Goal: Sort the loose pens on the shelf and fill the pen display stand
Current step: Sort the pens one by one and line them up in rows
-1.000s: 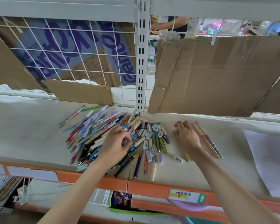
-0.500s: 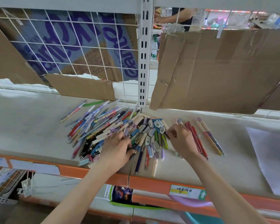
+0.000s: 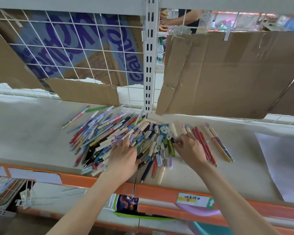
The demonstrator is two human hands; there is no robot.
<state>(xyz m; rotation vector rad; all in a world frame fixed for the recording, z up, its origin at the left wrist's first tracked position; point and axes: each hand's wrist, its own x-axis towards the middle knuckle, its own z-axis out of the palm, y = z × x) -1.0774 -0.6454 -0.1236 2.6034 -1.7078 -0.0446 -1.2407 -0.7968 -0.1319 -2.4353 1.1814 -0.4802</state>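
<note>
Forearms enter from the bottom edge, both reaching up onto the shelf [image 3: 24, 133]. Orange front rail [image 3: 159, 189] runs across below the hands and carries a handwritten yellow-and-green label [image 3: 194, 200] right of centre.

Left hand [image 3: 123, 158] lies palm-down on the near side of the pen pile [image 3: 109, 138], fingers spread fairly straight over the pens, pressing on them; no pen is visibly gripped. Right hand [image 3: 189, 150] sits at the pile's right edge, fingers curled inward, fingertips pinching at a dark pen [image 3: 172, 141] beside a yellow-green one; whether the grasp has closed on it cannot be told for sure.

The pile is a loose heap in many colours: long pens fanned toward the upper left, short white and blue capped pieces clustered in the middle. A dark blue pen [image 3: 147, 170] and a red pen [image 3: 154, 167] lie at the near edge, pointing at the rail.

Just right of the right hand lies a sorted row of red pens [image 3: 204, 145], side by side. Further right, apart from them, lies a pair of pink-and-purple pens [image 3: 218, 143]. A white sheet [image 3: 282, 160] covers the shelf's far right.

Behind stand a white slotted upright [image 3: 149, 65], a wire grid with printed cardboard [image 3: 66, 48] at left, and a plain cardboard panel [image 3: 227, 73] at right.
</note>
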